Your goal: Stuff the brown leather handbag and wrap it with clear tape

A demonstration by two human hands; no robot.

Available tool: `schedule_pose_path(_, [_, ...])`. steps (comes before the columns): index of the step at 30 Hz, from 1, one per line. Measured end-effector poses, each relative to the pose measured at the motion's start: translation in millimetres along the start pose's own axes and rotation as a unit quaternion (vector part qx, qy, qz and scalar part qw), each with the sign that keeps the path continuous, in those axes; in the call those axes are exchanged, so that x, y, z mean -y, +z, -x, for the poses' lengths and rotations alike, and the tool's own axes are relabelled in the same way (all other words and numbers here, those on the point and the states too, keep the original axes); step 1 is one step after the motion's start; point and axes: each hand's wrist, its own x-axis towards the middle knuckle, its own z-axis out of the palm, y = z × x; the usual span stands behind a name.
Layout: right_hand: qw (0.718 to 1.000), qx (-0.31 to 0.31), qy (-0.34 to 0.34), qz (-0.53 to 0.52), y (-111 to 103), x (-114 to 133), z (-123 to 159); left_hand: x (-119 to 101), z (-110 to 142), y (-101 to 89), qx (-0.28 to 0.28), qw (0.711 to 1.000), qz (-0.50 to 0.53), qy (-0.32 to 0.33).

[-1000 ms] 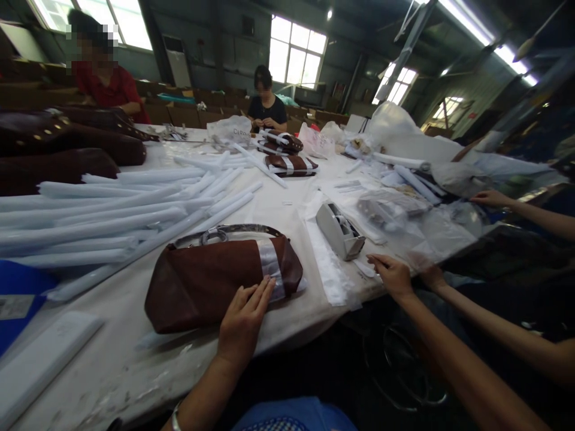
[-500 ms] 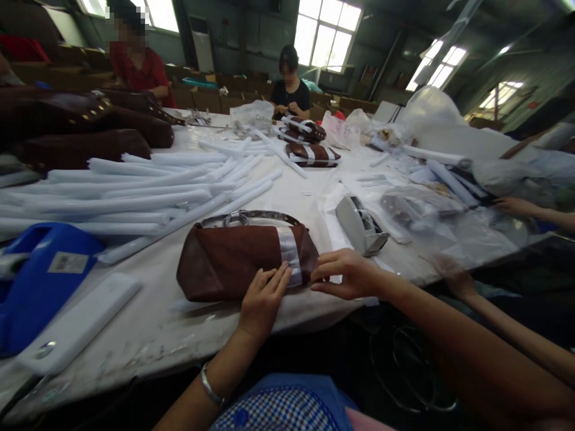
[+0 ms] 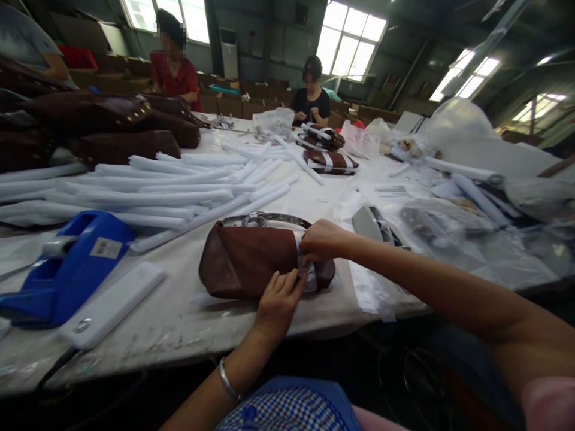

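A folded brown leather bag lies near the table's front edge, with a metal-ringed strap along its far side. A grey-white paper band wraps its right end. My left hand lies flat on the bag's near side, fingers stretched onto the band. My right hand rests on top of the band, fingers curled down and pressing on it.
Several white paper rolls cover the table's left middle. A blue tape dispenser and a white flat box sit at front left. A grey tape dispenser stands right of the bag. Dark bags pile at far left; people sit across the table.
My right hand came from the table's right edge to the bag and now sits on top of the band. My left hand stayed on the bag. The view shifted, showing more of the left side.
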Motion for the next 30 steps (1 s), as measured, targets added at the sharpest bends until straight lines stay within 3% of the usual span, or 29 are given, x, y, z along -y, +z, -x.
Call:
schedule_pose_path(3, [0.994, -0.013, 0.099, -0.052, 6.3, -36.8, -7.6, 0.1, -0.6, -1.0, 0.002, 1.0, -0.001, -0.002])
schedule_pose_path(6, [0.956, -0.065, 0.262, -0.115, 10.6, -68.5, -5.7, 1.0, -0.1, -1.0, -0.002, 1.0, 0.001, -0.003])
schedule_pose_path(9, [0.921, -0.149, 0.341, -0.117, 19.4, -56.3, -1.3, 1.1, 1.3, 2.0, -0.014, 1.0, 0.003, -0.006])
schedule_pose_path(11, [0.912, -0.217, 0.317, -0.143, 33.6, -22.5, -2.7, 0.0, 2.1, 4.6, -0.019, 1.0, 0.006, -0.008])
schedule_pose_path(13, [0.903, -0.311, 0.205, -0.215, 53.0, 17.2, -6.9, -0.8, 2.7, 5.2, -0.023, 1.0, 0.016, -0.011])
schedule_pose_path(16, [0.9, -0.335, 0.152, -0.233, 78.7, 57.1, -11.8, 5.8, 5.0, -3.8, -0.01, 0.999, 0.042, 0.011])
schedule_pose_path(19, [0.905, -0.324, 0.155, -0.227, 89.8, 62.9, -13.3, 28.4, 13.8, -29.3, 0.025, 0.998, 0.026, 0.057])
schedule_pose_path(24, [0.909, -0.323, 0.153, -0.217, 87.3, 50.5, -15.0, 81.1, 42.1, -74.9, 0.078, 0.995, -0.067, 0.008])
schedule_pose_path(28, [0.895, -0.351, 0.146, -0.235, 76.0, 56.6, -9.9, 96.8, 59.3, -73.1, 0.045, 0.997, -0.055, 0.003])
schedule_pose_path(30, [0.863, -0.39, 0.158, -0.277, 68.9, 72.1, 0.5, 95.4, 63.0, -65.7, 0.021, 0.999, -0.046, -0.019])
